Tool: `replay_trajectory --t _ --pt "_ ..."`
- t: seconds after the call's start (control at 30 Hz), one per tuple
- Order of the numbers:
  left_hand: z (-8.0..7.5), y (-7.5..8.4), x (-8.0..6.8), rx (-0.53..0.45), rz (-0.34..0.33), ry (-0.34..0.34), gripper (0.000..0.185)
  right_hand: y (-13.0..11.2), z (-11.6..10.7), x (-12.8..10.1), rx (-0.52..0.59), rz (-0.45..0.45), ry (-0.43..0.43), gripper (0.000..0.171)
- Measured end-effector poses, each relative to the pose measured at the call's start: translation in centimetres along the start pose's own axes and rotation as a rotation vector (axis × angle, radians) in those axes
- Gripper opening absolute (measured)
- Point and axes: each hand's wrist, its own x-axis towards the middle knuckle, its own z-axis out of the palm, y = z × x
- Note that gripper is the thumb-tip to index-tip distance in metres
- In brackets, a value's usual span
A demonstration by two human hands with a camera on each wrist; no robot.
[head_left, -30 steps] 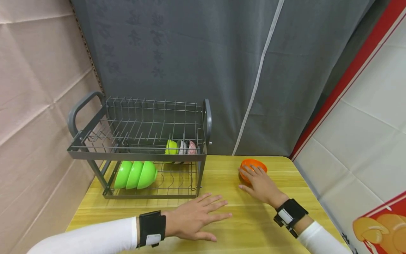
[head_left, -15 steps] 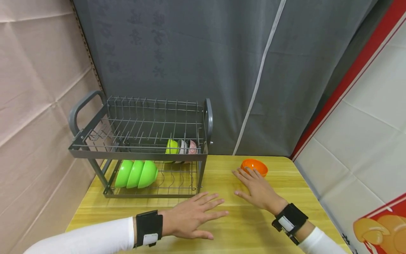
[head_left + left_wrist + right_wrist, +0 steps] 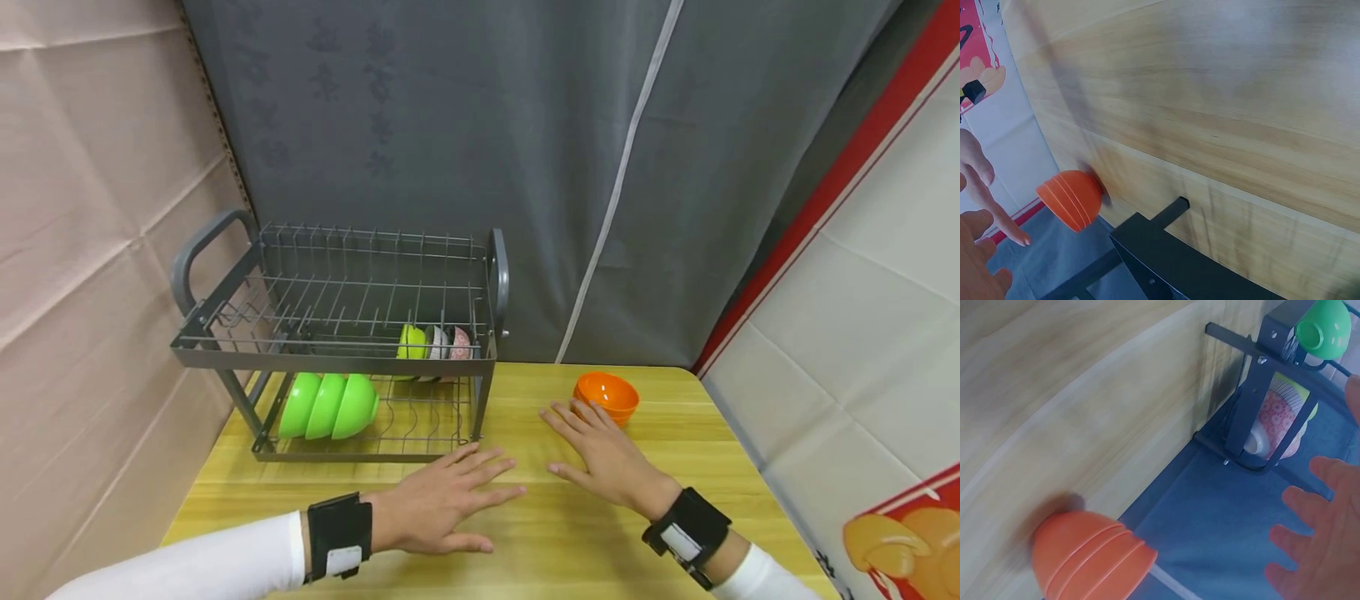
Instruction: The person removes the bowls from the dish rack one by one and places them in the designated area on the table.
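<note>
A stack of orange bowls (image 3: pixel 609 390) stands upright on the wooden table at the back right. Its nested rims show as ridges on the orange bowls (image 3: pixel 1088 559) in the right wrist view. My right hand (image 3: pixel 613 465) is at the near left side of the stack, fingers spread and straight, overlapping its edge in the head view. In the right wrist view a gap separates the fingers (image 3: pixel 1300 500) from the bowls. My left hand (image 3: pixel 446 504), palm down with fingers spread, is over the table in front of the dish rack (image 3: pixel 330 365), holding nothing.
Green bowls (image 3: pixel 326 407) lean in a row on the rack's lower tier. Small bowls, one lime green (image 3: pixel 412 340), one grey-white (image 3: pixel 437 342) and one pink (image 3: pixel 461 345), are on its right side. A grey curtain (image 3: pixel 420 125) hangs behind the table.
My right hand has drawn off the orange bowls toward the front left, uncovering more of them. My left hand has shifted slightly left, still spread. The head view has turned a little.
</note>
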Motion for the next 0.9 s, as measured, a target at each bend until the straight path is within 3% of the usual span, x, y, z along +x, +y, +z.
replay_trajectory --t 0.2,0.6,0.9 --pt "0.1 -0.4 -0.8 -0.028 -0.033 -0.005 0.071 -0.8 -0.2 0.3 -0.01 -0.042 0.014 0.076" --pt "-0.3 -0.9 -1.7 0.007 -0.092 -0.027 0.072 -2.7 -0.1 0.5 0.012 -0.08 -0.002 0.076" --pt "-0.4 -1.4 -2.3 0.01 -0.12 -0.003 0.072 -3.4 0.3 0.7 0.002 -0.123 0.032 0.075"
